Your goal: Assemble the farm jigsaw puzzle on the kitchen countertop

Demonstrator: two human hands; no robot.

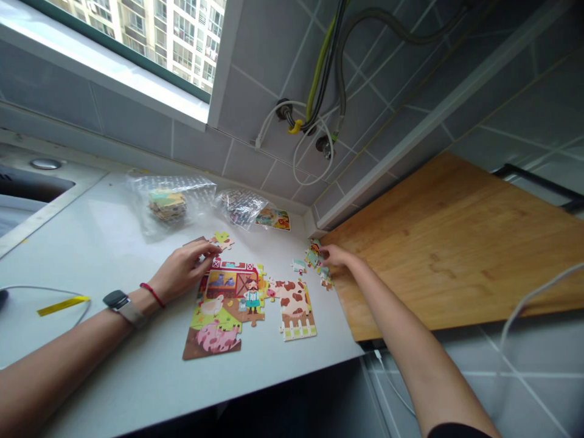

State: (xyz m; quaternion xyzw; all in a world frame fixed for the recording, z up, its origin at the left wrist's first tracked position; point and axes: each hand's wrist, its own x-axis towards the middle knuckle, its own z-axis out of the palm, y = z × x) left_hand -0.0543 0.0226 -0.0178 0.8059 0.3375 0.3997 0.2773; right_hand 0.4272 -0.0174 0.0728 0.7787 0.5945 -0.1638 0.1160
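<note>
**Q:** ok so where are you at?

**Me:** Looks like the picking-out step to me. My right hand (334, 255) is down at the loose cluster of small green-and-teal cardboard jigsaw pieces (314, 254), beside the flat honey-brown wooden board (438, 243).

**Q:** Anything in your grip?

**Me:** Can't tell tbh, fingertips are hidden. Same with my left hand (194, 261): fingers curled by the top left of the colourful barn-and-pig jigsaw section (228, 313), no telling if they pinch anything.

**Q:** And the cow?

**Me:** The brown-and-white cow section (296, 299) lies flat on the white table (137, 371), right of the barn one. Can't tell if they're linked.

**Q:** Next move?

**Me:** Imo it calls for a light pinch on one piece, checking its tabs against those open edges.
</note>
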